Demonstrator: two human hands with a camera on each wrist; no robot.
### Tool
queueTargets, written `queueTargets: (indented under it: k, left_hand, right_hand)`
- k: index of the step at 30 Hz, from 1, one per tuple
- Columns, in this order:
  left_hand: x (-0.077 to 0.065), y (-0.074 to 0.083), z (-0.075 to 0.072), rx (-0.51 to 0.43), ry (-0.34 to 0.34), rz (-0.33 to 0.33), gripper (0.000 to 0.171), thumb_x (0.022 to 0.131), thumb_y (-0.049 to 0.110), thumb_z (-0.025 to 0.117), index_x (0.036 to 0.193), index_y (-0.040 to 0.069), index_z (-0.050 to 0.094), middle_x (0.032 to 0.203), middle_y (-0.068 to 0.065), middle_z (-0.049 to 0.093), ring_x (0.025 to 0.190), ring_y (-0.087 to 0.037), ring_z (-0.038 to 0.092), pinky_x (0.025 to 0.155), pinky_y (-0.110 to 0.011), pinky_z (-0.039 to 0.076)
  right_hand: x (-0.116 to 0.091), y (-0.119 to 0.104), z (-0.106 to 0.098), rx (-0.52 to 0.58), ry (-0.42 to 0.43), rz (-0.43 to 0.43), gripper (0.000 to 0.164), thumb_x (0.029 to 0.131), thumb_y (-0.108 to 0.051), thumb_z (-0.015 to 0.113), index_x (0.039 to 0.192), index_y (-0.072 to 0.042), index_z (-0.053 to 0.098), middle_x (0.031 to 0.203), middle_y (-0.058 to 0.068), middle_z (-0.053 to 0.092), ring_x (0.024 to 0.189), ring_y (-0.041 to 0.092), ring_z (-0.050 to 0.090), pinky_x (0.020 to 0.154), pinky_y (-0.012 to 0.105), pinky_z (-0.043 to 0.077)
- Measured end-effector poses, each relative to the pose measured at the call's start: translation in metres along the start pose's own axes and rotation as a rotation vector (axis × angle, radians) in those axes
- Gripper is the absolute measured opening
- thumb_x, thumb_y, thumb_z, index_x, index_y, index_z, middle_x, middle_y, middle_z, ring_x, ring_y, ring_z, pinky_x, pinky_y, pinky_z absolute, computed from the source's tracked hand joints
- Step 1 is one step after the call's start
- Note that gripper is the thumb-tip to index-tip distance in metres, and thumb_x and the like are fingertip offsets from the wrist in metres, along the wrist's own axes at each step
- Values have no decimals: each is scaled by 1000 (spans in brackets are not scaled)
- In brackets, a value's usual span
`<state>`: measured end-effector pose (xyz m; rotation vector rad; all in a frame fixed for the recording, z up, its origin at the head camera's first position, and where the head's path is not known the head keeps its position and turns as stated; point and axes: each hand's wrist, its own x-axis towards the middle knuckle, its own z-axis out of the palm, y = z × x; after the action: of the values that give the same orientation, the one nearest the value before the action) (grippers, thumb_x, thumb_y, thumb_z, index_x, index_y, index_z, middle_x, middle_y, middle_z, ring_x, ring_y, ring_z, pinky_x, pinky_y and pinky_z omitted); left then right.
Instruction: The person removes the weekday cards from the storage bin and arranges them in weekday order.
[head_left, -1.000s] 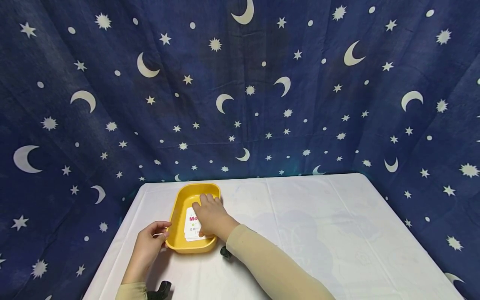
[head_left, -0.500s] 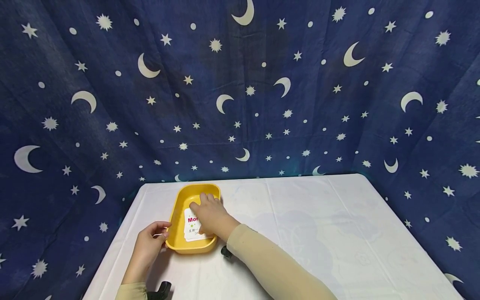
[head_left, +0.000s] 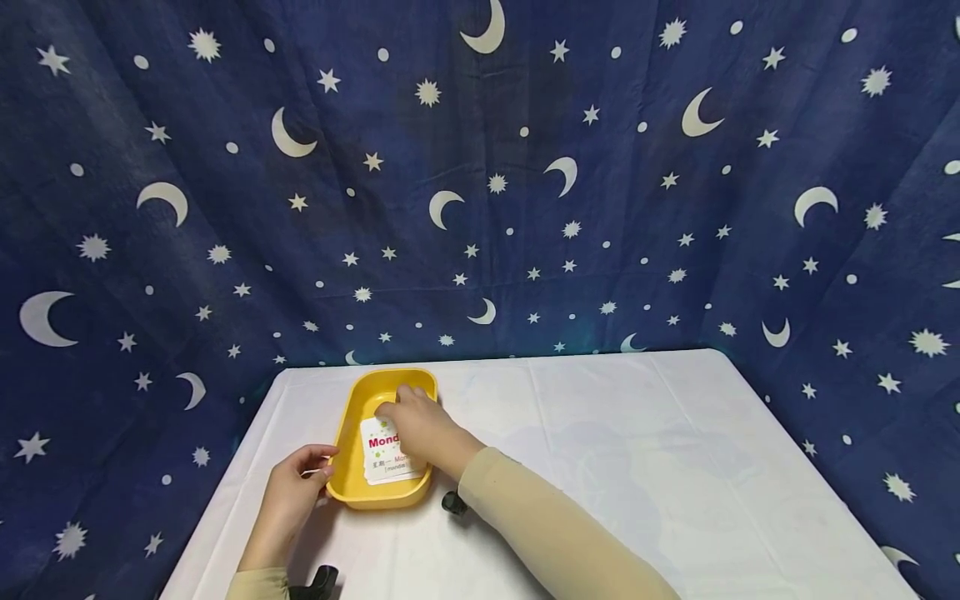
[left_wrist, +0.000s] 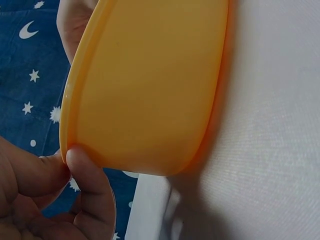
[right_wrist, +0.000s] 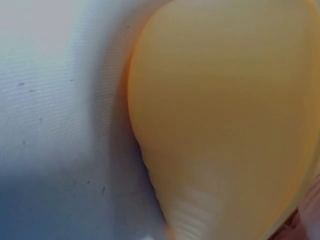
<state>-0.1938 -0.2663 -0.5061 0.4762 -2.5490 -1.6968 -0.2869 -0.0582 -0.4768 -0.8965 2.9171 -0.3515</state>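
Note:
A yellow plastic tray stands on the white-covered table, near its far left part. My left hand pinches the tray's left rim; the left wrist view shows thumb and a finger meeting on that rim. Inside the tray lie white cards, seemingly a small stack, the top one printed with "Mond…" in pink, small stars and Chinese characters. My right hand reaches over the tray's right side and covers the right part of the cards. Its fingertips are mostly hidden, so a grip on a card cannot be made out.
White cloth covers the table, which runs far to the right of the tray. Behind it hangs a dark blue curtain with moons and stars. Black wrist mounts sit at both wrists.
More of the top card's print shows beside my right hand; the card has shifted slightly left in the tray. The right hand's fingers have moved a little. The left hand keeps hold of the rim.

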Motion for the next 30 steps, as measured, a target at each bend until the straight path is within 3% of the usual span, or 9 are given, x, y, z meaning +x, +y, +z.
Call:
queueTargets:
  k: [11,18,24,30]
  left_hand:
    - [-1,0,0,-4,3,-14,31,101,-7,64,132,-6,66,100,-14,63,73,-18,62,59,-30,60]
    - [-2,1,0,-2,-3,-3,31,101,-7,64,133,-7,66,100,-13,63,72,-16,62,59,-30,60]
    - [-2,1,0,-2,-3,-8,31,102,-6,64,133,-6,66,100,-13,63,73,-16,61,60,-30,60]
    - [-1,1,0,-14,1,-14,30,102,-6,64,132,-6,67,99,-11,64,73,-15,61,60,-29,59]
  right_hand:
    - [0,12,0,178,29,-51,55,87,5,76,130,-30,75,114,-5,62,97,9,56,96,20,51]
    - [-4,16,-4,261,51,-67,45,95,2,70,129,-27,77,119,-7,70,102,8,61,104,23,52]
    - [-5,21,-7,321,62,-69,41,94,1,73,125,-25,79,104,-9,69,96,8,59,96,22,53]
    - [-10,24,-14,425,64,-27,34,96,-4,77,122,-24,80,100,-10,66,91,9,57,87,21,51]
